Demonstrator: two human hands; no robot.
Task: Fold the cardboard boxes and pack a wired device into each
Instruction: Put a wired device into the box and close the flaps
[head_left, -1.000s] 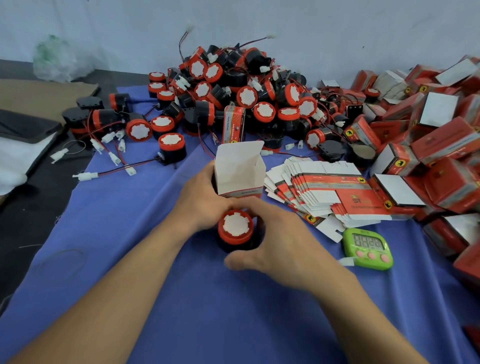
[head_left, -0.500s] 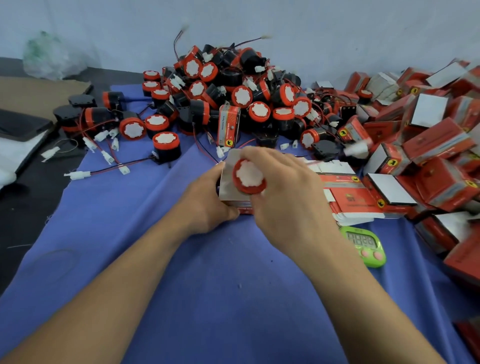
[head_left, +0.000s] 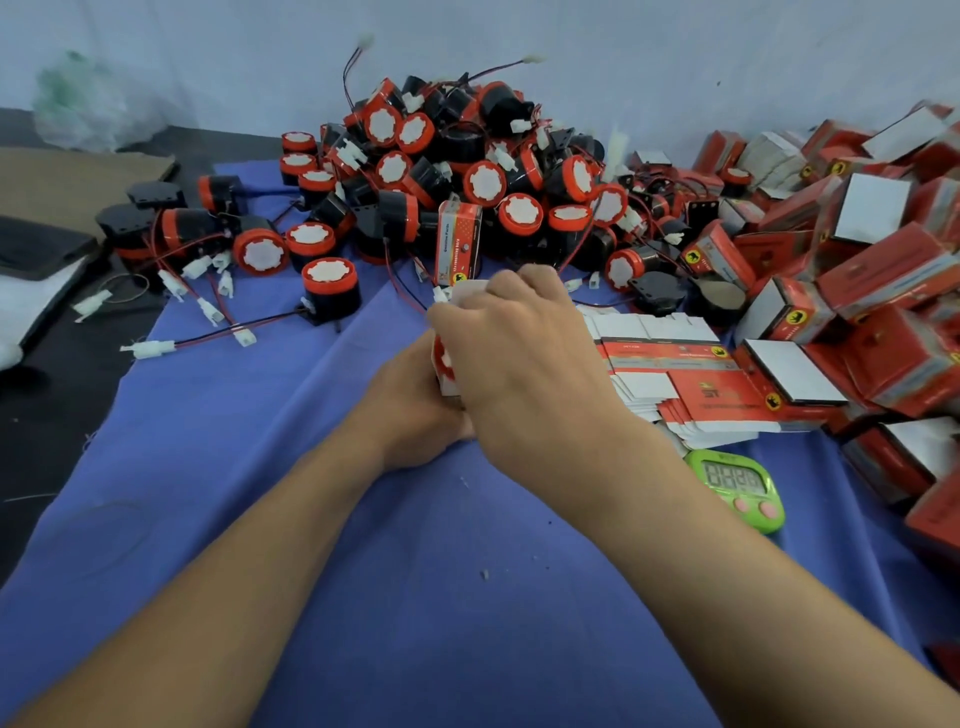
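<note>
My left hand (head_left: 415, 405) grips a small open cardboard box (head_left: 465, 290) from the left side, mid-table on the blue cloth (head_left: 260, 467). My right hand (head_left: 524, 358) curls over the box's mouth, holding a red-and-black wired device (head_left: 444, 358), whose red rim and white face show at the box's left edge. Most of the box and the device is hidden behind my right hand. A big heap of the same wired devices (head_left: 457, 171) lies behind. Flat unfolded boxes (head_left: 691, 374) are stacked just right of my hands.
Packed red boxes (head_left: 872, 270) pile up along the right side. A green timer (head_left: 737, 488) lies beside my right forearm. One closed box (head_left: 460, 241) stands upright before the heap. Loose devices with white connectors (head_left: 150, 348) sprawl at the left; brown cardboard (head_left: 67, 182) lies beyond.
My right hand lifted the device from the cloth up to the box and now covers the box's mouth with the device going in. My left hand kept its hold on the box.
</note>
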